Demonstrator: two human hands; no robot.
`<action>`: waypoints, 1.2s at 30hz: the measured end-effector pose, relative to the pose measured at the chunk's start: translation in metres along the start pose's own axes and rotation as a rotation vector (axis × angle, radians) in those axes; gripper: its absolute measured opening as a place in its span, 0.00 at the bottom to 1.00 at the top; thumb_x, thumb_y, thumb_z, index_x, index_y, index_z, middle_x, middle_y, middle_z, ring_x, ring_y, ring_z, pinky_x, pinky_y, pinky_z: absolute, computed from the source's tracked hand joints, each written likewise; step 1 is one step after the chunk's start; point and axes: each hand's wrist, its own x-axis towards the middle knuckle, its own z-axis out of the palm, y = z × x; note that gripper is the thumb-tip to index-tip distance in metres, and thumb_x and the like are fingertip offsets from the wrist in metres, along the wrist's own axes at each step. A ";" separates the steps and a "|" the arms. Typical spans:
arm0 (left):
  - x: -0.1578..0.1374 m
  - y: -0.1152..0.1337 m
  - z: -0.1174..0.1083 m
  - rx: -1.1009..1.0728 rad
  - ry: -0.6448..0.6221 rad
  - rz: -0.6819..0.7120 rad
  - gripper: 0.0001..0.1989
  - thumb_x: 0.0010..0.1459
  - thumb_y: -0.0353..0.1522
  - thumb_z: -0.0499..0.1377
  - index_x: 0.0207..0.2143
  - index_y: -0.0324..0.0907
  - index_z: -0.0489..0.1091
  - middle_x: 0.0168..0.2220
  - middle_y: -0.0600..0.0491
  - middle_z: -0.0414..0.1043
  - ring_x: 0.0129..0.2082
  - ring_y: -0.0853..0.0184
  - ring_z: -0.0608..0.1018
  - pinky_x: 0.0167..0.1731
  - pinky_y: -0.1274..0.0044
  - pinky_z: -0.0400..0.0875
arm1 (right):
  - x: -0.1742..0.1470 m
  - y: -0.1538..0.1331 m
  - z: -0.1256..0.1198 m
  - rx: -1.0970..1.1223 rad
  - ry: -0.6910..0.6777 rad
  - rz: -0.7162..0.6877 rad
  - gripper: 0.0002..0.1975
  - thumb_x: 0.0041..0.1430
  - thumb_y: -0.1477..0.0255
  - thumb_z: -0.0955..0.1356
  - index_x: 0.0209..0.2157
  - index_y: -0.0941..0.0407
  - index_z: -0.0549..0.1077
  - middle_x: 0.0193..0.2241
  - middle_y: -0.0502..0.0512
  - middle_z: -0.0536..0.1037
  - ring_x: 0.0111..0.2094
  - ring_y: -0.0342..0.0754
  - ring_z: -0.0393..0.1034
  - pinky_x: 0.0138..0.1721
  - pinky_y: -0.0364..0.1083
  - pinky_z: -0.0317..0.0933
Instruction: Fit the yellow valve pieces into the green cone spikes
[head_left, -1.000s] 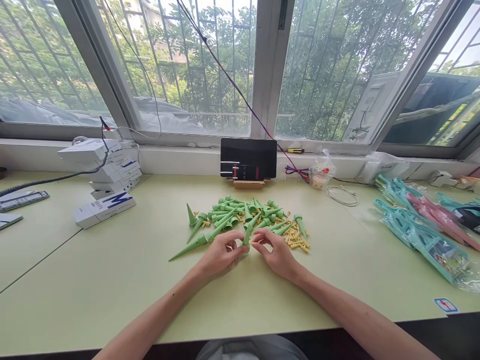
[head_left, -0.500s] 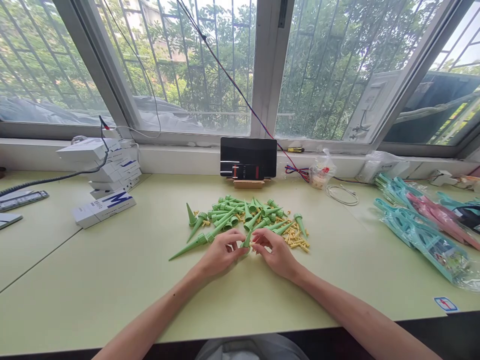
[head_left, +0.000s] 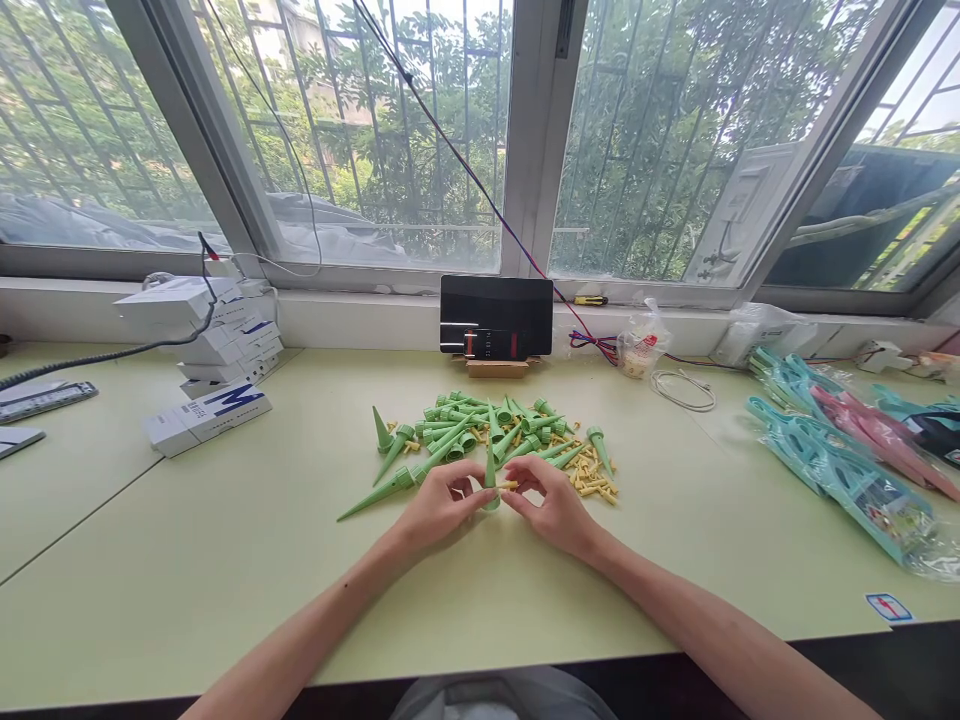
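Observation:
My left hand (head_left: 444, 508) pinches a green plastic cone-shaped spike (head_left: 490, 466), which stands roughly upright with its tip away from me. A small yellow peg (head_left: 508, 486) sticks out sideways from the spike's right side, its outer end between the fingertips of my right hand (head_left: 556, 508). Whether the peg's inner end sits inside the spike, I cannot tell. Just beyond both hands lies a pile of green spikes and caps (head_left: 457, 420). Loose yellow pegs (head_left: 592, 480) are scattered at the pile's right side. Left of my left hand rests a long green spike with its cap (head_left: 390, 490).
A dark-screened device (head_left: 496, 305) leans on a cardboard stand at the back. White boxes (head_left: 225, 335) are stacked at the left. Bagged teal and pink plastic items (head_left: 847, 470) lie at the right. A white cable (head_left: 684, 392) is coiled near a plastic bag (head_left: 643, 345).
The green spike has turned from leaning right to nearly upright. The yellow peg now shows clearly between it and my right fingertips. Both hands stay in nearly the same place.

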 end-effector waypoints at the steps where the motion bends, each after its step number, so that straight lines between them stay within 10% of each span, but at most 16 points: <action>1: 0.000 0.001 0.000 -0.019 -0.004 -0.027 0.16 0.58 0.44 0.62 0.32 0.39 0.72 0.25 0.56 0.68 0.20 0.74 0.67 0.20 0.82 0.63 | 0.000 0.000 0.000 -0.005 -0.004 -0.006 0.11 0.61 0.68 0.70 0.45 0.54 0.71 0.40 0.56 0.76 0.38 0.48 0.74 0.43 0.49 0.74; 36: 0.000 -0.002 -0.002 0.031 -0.046 -0.013 0.17 0.58 0.44 0.61 0.31 0.38 0.74 0.26 0.54 0.68 0.23 0.72 0.68 0.21 0.82 0.65 | -0.001 0.006 -0.001 -0.117 -0.053 -0.064 0.06 0.65 0.70 0.67 0.42 0.54 0.74 0.36 0.54 0.80 0.36 0.48 0.75 0.38 0.46 0.69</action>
